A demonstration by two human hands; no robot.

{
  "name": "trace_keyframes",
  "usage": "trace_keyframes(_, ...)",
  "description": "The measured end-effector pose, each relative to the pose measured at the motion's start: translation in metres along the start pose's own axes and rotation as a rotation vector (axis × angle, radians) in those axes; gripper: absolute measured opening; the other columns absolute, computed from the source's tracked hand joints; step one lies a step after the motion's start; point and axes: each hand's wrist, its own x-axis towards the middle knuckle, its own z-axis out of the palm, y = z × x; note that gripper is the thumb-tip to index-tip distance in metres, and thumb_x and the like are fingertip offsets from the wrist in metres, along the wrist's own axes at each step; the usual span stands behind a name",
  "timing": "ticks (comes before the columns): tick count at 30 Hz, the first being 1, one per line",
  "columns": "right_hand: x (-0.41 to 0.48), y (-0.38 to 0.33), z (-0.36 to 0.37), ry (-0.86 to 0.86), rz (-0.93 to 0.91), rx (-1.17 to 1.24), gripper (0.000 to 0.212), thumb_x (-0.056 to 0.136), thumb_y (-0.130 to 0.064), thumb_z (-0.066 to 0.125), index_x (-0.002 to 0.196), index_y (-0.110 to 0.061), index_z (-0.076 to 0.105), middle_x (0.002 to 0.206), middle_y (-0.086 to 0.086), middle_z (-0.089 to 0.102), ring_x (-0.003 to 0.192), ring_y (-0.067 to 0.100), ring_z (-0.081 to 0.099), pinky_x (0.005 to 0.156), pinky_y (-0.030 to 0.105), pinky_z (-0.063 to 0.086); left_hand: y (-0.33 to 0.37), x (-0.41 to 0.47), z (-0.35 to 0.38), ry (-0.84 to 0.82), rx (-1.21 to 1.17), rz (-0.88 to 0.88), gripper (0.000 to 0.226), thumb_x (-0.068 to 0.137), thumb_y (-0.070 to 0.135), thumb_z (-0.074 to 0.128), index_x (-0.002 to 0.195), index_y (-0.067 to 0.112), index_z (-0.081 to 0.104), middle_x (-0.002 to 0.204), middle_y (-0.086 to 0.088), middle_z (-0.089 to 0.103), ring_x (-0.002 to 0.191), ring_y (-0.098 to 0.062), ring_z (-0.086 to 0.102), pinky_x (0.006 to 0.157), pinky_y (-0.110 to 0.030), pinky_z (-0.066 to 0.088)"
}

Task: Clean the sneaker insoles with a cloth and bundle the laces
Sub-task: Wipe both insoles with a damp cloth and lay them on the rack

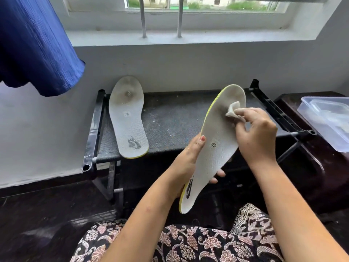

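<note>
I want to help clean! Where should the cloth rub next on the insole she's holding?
Probably further up toward the toe: the cloth in the right hand sits just below the greyish toe area of the held insole, which the left hand steadies.

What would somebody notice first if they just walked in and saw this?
Most likely the pale insole held up at the centre, the left hand gripping its heel half while the right hand presses a small cloth against the grubby toe area. Next, the second insole lying on the dark rack under the window, its toe end propped against the wall, with a dirty patch there. A blue fabric hangs at the upper left.
</note>
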Motion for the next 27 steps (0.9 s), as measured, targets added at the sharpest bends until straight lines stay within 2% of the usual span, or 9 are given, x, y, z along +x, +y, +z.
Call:
trace_keyframes(3, 0.0, 0.0, -0.001, 0.036, 0.0, 0.037, 0.017, 0.081, 0.003, 0.064, 0.094, -0.005, 0.072, 0.092, 0.01, 0.068, 0.086, 0.014, 0.058, 0.081, -0.004, 0.031, -0.002, 0.0, -0.005, -0.039, 0.055, -0.001, 0.063, 0.087, 0.055, 0.037, 0.138, 0.017, 0.038, 0.103, -0.018, 0.067, 0.066, -0.026, 0.066, 0.054, -0.033, 0.056)
trace_keyframes(8, -0.009, -0.013, 0.005, -0.092, -0.111, 0.115, 0.019, 0.079, 0.005, 0.065, 0.092, -0.007, 0.073, 0.091, 0.001, 0.066, 0.084, 0.0, 0.053, 0.08, 0.0, 0.036, -0.001, -0.006, -0.008, -0.016, 0.073, -0.015, 0.051, 0.094, 0.052, 0.036, 0.133, 0.02, 0.041, 0.093, -0.013, 0.069, 0.062, -0.026, 0.063, 0.053, -0.031, 0.054)
trace_keyframes(11, -0.004, -0.009, 0.006, -0.031, -0.106, 0.07, 0.016, 0.081, 0.002, 0.065, 0.093, -0.006, 0.073, 0.092, 0.005, 0.069, 0.085, 0.01, 0.06, 0.081, 0.011, 0.043, 0.0, -0.008, -0.008, -0.024, 0.068, -0.01, 0.049, 0.096, 0.05, 0.036, 0.132, 0.019, 0.041, 0.093, -0.015, 0.067, 0.06, -0.027, 0.063, 0.054, -0.033, 0.053)
trace_keyframes(14, 0.005, 0.013, 0.003, 0.049, 0.036, -0.013, 0.016, 0.081, -0.001, 0.063, 0.093, -0.003, 0.073, 0.092, 0.014, 0.071, 0.088, 0.027, 0.065, 0.08, 0.017, 0.04, 0.001, -0.012, -0.003, -0.068, 0.107, -0.006, 0.044, 0.094, 0.049, 0.037, 0.124, 0.018, 0.048, 0.09, -0.014, 0.065, 0.059, -0.027, 0.063, 0.054, -0.034, 0.052)
trace_keyframes(17, 0.009, 0.029, -0.011, 0.146, 0.188, 0.033, 0.014, 0.083, -0.01, 0.066, 0.093, -0.005, 0.074, 0.091, 0.013, 0.071, 0.086, 0.026, 0.065, 0.078, 0.023, 0.045, 0.003, -0.016, 0.0, -0.075, 0.131, -0.005, 0.039, 0.098, 0.046, 0.034, 0.123, 0.02, 0.049, 0.088, -0.007, 0.067, 0.06, -0.027, 0.063, 0.055, -0.035, 0.052)
trace_keyframes(19, 0.008, 0.022, -0.017, 0.162, 0.145, 0.071, 0.012, 0.082, -0.012, 0.068, 0.092, -0.007, 0.074, 0.09, 0.008, 0.07, 0.084, 0.018, 0.062, 0.079, 0.021, 0.046, 0.004, -0.014, -0.002, -0.037, 0.114, -0.017, 0.04, 0.097, 0.045, 0.035, 0.124, 0.019, 0.048, 0.092, -0.008, 0.066, 0.062, -0.028, 0.063, 0.055, -0.035, 0.051)
trace_keyframes(22, -0.001, -0.004, -0.009, 0.001, -0.029, 0.117, 0.014, 0.076, -0.003, 0.071, 0.089, -0.009, 0.074, 0.088, 0.006, 0.07, 0.084, 0.012, 0.06, 0.084, 0.012, 0.042, 0.004, -0.011, -0.005, 0.006, 0.082, -0.023, 0.045, 0.09, 0.05, 0.039, 0.122, 0.019, 0.049, 0.092, -0.012, 0.066, 0.061, -0.027, 0.064, 0.055, -0.035, 0.053)
trace_keyframes(25, -0.013, -0.024, 0.003, -0.132, -0.131, 0.132, 0.016, 0.074, -0.009, 0.068, 0.086, -0.017, 0.074, 0.087, -0.011, 0.063, 0.087, -0.002, 0.054, 0.094, 0.054, 0.043, 0.004, -0.009, -0.008, 0.036, 0.012, -0.017, 0.058, 0.088, 0.053, 0.042, 0.129, 0.012, 0.046, 0.092, -0.018, 0.067, 0.059, -0.026, 0.065, 0.053, -0.034, 0.053)
trace_keyframes(27, -0.016, -0.029, 0.006, -0.163, -0.138, 0.121, 0.016, 0.074, -0.012, 0.066, 0.085, -0.021, 0.074, 0.088, -0.015, 0.06, 0.09, -0.002, 0.053, 0.097, 0.064, 0.033, 0.004, -0.009, -0.011, 0.073, -0.026, -0.042, 0.07, 0.081, 0.054, 0.042, 0.131, 0.005, 0.043, 0.078, -0.013, 0.07, 0.057, -0.025, 0.065, 0.051, -0.032, 0.054)
